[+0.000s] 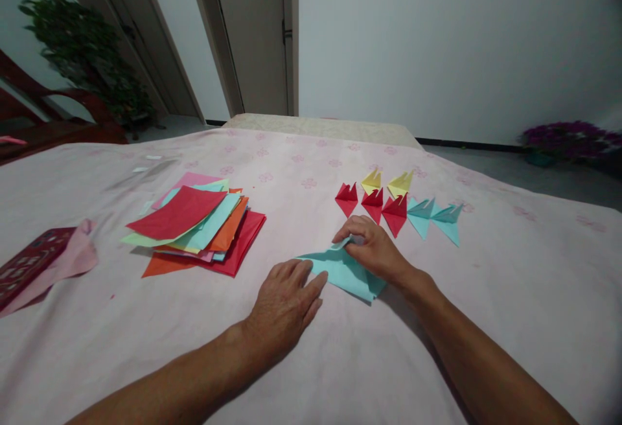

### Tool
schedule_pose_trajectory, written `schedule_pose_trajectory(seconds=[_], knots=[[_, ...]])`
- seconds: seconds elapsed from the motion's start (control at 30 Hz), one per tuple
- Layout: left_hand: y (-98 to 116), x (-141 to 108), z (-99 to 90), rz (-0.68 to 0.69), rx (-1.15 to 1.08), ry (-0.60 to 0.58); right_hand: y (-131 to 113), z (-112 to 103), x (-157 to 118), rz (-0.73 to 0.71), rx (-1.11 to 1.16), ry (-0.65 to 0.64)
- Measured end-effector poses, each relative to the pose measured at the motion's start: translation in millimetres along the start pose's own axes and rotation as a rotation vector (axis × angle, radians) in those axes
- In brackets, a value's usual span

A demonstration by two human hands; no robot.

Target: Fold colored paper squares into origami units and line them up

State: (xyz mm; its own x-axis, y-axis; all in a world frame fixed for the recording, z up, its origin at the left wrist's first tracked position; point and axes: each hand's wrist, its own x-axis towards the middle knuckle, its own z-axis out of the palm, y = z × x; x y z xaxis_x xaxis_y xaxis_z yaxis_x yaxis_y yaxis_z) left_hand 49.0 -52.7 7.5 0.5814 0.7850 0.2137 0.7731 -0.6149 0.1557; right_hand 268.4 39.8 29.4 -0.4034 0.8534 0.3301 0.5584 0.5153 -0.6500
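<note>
A light blue sheet of paper [347, 273], partly folded, lies on the pink cloth between my hands. My right hand [372, 250] pinches its raised upper edge between thumb and fingers. Flat beside the paper's left corner rests my left hand [286, 302], its fingers apart and the fingertips touching that corner. Just beyond my right hand stand several small folded paper pieces: red ones [372, 205], yellow ones [400, 183] and light blue ones [447, 219].
A loose stack of coloured paper sheets [179, 213] lies on the left of the cloth-covered table [291, 172]. Farther left is a dark red box [36, 260] with a pink sheet [75, 256] against it. A wooden chair [72, 130] stands beyond.
</note>
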Motion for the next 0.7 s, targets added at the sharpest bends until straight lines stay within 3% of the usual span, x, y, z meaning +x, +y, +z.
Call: schedule_pose_trajectory(seconds=[0.27, 0.7], knots=[[-1, 0, -1.8, -0.001, 0.005, -0.014, 8, -12, -15, -0.154, -0.110, -0.074], [-2, 0, 3.9, -0.009, 0.005, 0.074, 17, -6, -32, -0.253, -0.236, -0.066]])
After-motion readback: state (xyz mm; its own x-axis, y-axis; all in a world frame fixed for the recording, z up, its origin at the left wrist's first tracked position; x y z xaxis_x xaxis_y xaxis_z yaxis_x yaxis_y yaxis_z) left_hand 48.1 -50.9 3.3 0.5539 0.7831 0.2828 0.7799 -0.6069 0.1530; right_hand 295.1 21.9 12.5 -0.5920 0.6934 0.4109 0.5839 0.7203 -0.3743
